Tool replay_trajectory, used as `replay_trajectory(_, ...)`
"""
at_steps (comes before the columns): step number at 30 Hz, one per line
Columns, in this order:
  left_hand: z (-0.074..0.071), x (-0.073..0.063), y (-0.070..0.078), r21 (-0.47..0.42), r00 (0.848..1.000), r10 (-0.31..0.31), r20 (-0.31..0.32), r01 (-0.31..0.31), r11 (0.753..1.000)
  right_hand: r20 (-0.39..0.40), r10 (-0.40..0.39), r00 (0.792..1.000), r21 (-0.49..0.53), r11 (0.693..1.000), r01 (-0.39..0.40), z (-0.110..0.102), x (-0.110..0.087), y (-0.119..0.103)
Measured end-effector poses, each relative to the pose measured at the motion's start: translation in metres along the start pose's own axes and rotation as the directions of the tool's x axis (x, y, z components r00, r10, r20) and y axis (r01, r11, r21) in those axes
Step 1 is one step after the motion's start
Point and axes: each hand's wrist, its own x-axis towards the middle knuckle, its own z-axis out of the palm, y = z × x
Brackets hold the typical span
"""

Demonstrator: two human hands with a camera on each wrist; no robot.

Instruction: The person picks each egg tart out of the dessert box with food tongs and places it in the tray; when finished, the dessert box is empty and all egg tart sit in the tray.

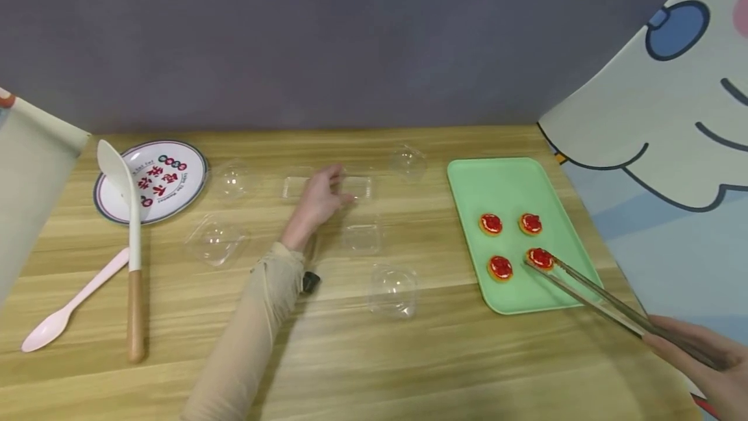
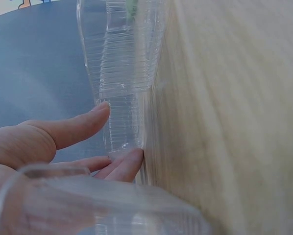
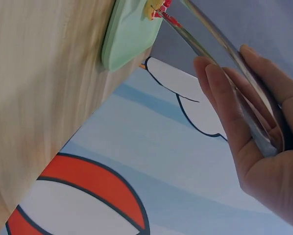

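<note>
My left hand [image 1: 318, 197] reaches to the back middle of the table and holds a clear ribbed plastic container [image 1: 358, 187]. In the left wrist view its thumb and fingertips meet the edges of this container [image 2: 124, 117]. At the right, my right hand [image 1: 704, 359] grips metal tongs [image 1: 608, 307]. The tong tips stand at either side of a small red-topped tart [image 1: 540, 258] on the green tray [image 1: 514, 180]. Beside it lie other such tarts [image 1: 500, 268]. The right wrist view shows fingers and thumb along the tongs' arms [image 3: 225, 44].
Clear plastic domes [image 1: 217, 241] and a small clear piece [image 1: 361, 239] lie about the left hand. Farther left are a printed plate [image 1: 169, 203], a wooden-handled white ladle [image 1: 135, 239] across it, and a pink spoon [image 1: 52, 329]. A grey partition [image 1: 315, 44] borders the back.
</note>
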Motion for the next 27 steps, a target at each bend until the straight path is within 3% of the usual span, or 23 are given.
replay_trajectory(4, -0.0015, -0.0003, -0.0016, 0.007, 1.000, 0.002, -0.006, -0.002, 1.000, -0.009, 0.057, 0.998, -0.019, 0.998, -0.057, 0.0031, -0.0004, -0.0017)
replay_trajectory(10, -0.0014, -0.0015, -0.0002, 0.012, 1.000, 0.005, -0.010, -0.005, 1.000, 0.011, 0.064, 0.998, 0.078, 0.995, -0.064, 0.0048, -0.0034, 0.0001)
replay_trajectory(16, -0.0011, -0.0027, 0.0014, 0.018, 1.000, -0.002, -0.009, 0.002, 1.000, 0.005, 0.134, 0.991, -0.013, 0.991, -0.134, 0.0048, -0.0026, 0.0018)
replay_trajectory(18, -0.0010, -0.0026, 0.0014, 0.021, 1.000, -0.003, -0.009, 0.003, 1.000, -0.012, 0.113, 0.994, -0.022, 0.993, -0.113, 0.0039, -0.0029, 0.0025)
replay_trajectory(23, -0.0002, -0.0015, 0.0008, 0.022, 1.000, -0.001, -0.008, 0.001, 1.000, -0.036, -0.030, 0.999, 0.000, 1.000, 0.030, 0.0021, -0.0036, 0.0057)
replay_trajectory(27, -0.0008, -0.0008, 0.0001, 0.031, 1.000, 0.000, -0.002, 0.000, 1.000, -0.038, 0.025, 0.999, -0.059, 0.998, -0.027, 0.0017, 0.0002, 0.0032)
